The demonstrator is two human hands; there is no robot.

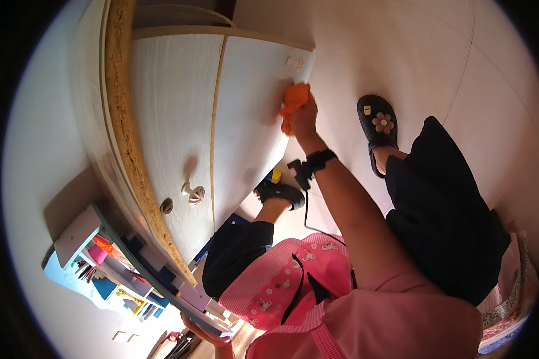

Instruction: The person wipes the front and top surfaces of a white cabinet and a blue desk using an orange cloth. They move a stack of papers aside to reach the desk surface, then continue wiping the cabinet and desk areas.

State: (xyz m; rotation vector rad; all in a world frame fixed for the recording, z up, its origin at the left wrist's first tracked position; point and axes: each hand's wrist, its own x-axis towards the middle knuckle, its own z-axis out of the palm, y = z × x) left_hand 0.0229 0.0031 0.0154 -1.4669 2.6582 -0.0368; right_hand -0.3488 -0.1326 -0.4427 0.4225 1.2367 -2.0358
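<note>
My right hand (304, 117) holds an orange cloth (295, 99) against the pale wooden drawer front (256, 89), just below a small knob (298, 63). A black strap with a small device and a cable is around that wrist. Beside this panel is a second pale front (175, 103) with a ribbed knob (196, 195) and a round lock (166, 206). At the bottom, my left hand (206, 333) rests at the edge of a grey-blue shelf unit (161, 294); its fingers are partly hidden.
Compartments of the shelf unit hold pens, books and small items. My feet, in black clogs (378, 130), are on the pale tiled floor (431, 67). Folded fabrics (512, 296) lie at the lower right. A yellow object (276, 176) shows by the other clog.
</note>
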